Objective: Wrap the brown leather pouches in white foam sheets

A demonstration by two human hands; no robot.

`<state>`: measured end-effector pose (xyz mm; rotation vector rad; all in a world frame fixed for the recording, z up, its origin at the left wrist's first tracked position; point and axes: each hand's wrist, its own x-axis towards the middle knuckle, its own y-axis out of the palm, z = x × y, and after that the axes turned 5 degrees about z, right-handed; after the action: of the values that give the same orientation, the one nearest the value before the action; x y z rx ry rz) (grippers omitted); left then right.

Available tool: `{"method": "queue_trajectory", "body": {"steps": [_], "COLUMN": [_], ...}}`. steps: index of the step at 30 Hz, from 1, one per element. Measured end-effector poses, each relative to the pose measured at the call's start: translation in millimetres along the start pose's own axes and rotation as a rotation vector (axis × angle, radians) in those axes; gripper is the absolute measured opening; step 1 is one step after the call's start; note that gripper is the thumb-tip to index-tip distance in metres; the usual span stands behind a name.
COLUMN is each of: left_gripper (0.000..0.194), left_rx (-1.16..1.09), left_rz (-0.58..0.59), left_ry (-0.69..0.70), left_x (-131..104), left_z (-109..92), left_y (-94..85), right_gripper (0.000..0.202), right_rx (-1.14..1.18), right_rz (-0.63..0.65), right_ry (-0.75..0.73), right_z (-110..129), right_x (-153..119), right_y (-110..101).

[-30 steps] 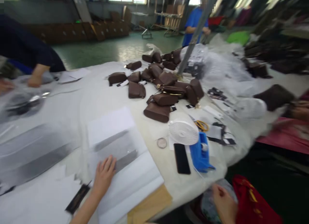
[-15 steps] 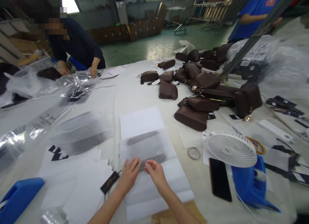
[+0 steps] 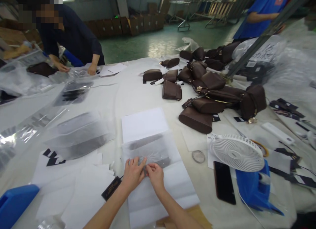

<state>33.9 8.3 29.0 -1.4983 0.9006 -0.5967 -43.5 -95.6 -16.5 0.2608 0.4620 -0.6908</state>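
Note:
A translucent plastic bag (image 3: 148, 146) with grey bands lies on white sheets of paper (image 3: 144, 125) in front of me. My left hand (image 3: 133, 173) rests on the bag's near part, its thumb and index finger closed round gathered plastic. Close beside it, my right hand (image 3: 155, 176) pinches the same bunched edge between thumb and fingertips. Wrinkles run outward from the place where both hands meet. A black hang tag (image 3: 111, 188) with a cord lies just left of my left wrist. What the bag holds inside, if anything, I cannot make out.
Dark brown leather pouches (image 3: 204, 80) are heaped at the back right. A phone (image 3: 224, 183) and a blue-and-white fan (image 3: 238, 153) stand right. More translucent bags (image 3: 81, 133) and papers (image 3: 84, 186) lie left. Across the table, a co-worker's hands (image 3: 92, 69) handle clear plastic.
The near edge of the bag is now bunched up between my hands, where it lay flatter before. My hands moved slightly. The view has shifted a little, and the co-worker's plastic lies lower.

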Motion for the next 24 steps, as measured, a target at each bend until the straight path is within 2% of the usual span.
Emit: {"method": "queue_trajectory", "body": {"steps": [4, 8, 11, 14, 16, 18, 21, 22, 23, 24], "left_gripper": [0.057, 0.053, 0.045, 0.036, 0.036, 0.038, 0.033, 0.033, 0.034, 0.037], "left_rx": [-0.033, -0.129, -0.308, -0.597, -0.867, -1.27, -1.953, -2.06, -2.089, -2.055], "left_rz": [0.008, -0.015, -0.045, -0.192, -0.31, -0.326, -0.101, -0.061, -0.087, -0.165], "left_ry": [-0.011, -0.043, -0.077, -0.187, -0.411, -0.733, -1.176, -1.28, -1.357, -1.412], "left_x": [-3, 0, 1, -11, -27, -43, -52, -50, -44, -37], "left_z": [2, 6, 9, 7, -2, -15, -35, -40, -44, -48], "left_y": [3.8, 4.8, 2.7, 6.8, 17.6, 33.4, 52.7, 54.7, 53.9, 50.7], "right_gripper": [0.033, 0.025, 0.011, 0.01, 0.013, 0.018, 0.02, 0.02, 0.02, 0.023], "right_rx": [-0.248, -0.55, -0.766, -0.895, -0.884, -0.86, -0.9, -0.938, -0.988, -1.042], "right_rz": [-0.087, -0.041, 0.013, 0.058, 0.034, -0.037, -0.139, -0.165, -0.183, -0.197], "right_ry": [-0.046, -0.208, -0.267, -0.266, -0.27, -0.335, -0.514, -0.56, -0.594, -0.616], "right_z": [-10, -20, -28, -32, -31, -28, -27, -29, -31, -33], "right_x": [-1, -5, -14, -24, -28, -30, -35, -38, -40, -42], "right_y": [-8, -23, -38, -59, -78, -97, -121, -126, -131, -134]}}
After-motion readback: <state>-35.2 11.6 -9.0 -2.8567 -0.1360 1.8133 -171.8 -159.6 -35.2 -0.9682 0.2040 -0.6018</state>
